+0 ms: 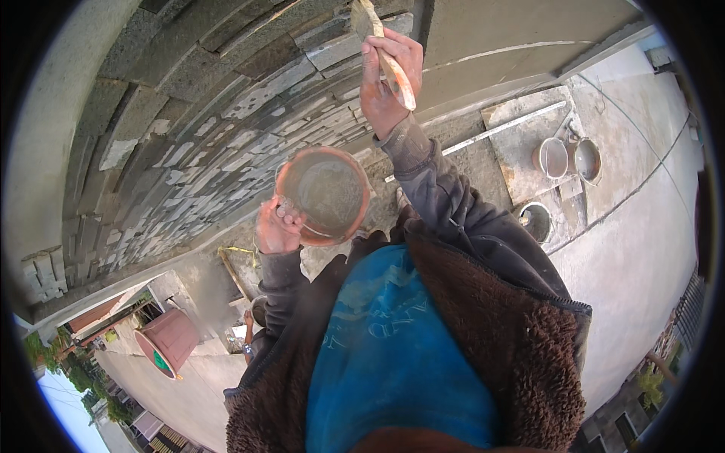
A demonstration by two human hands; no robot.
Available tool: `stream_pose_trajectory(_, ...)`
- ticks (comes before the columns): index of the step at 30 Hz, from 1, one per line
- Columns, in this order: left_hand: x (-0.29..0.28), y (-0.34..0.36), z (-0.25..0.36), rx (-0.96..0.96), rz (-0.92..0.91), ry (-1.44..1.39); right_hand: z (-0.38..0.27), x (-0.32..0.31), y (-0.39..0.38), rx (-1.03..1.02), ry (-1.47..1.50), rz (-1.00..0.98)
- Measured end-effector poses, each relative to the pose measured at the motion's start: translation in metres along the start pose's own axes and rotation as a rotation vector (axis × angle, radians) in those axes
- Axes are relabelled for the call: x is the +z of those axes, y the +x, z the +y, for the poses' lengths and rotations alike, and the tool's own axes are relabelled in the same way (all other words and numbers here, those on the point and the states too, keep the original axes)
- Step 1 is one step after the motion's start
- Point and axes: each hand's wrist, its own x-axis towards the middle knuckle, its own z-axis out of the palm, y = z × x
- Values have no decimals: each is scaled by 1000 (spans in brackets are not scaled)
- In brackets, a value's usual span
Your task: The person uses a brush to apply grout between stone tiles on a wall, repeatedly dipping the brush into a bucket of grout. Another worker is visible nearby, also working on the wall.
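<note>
My right hand grips the pale wooden handle of a brush, streaked with orange, whose head is up against the stacked grey stone cladding on the wall at the top. My left hand has its fingers curled on the rim of a round orange bucket holding murky grey liquid, held beside the wall below the brush. The cladding runs down to the lower left in strips of mixed grey and pale stone.
Two containers stand on a board at right, near a bucket and long strip. A hose crosses the pavement. Lower left are a pink barrel, a wooden-handled tool and another person's hand.
</note>
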Motion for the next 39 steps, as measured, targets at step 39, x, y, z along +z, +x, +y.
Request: stream_pose_trajectory(39, -153, -48, 39, -12, -70, -214, -86, 134, -126, -275, 35, -525)
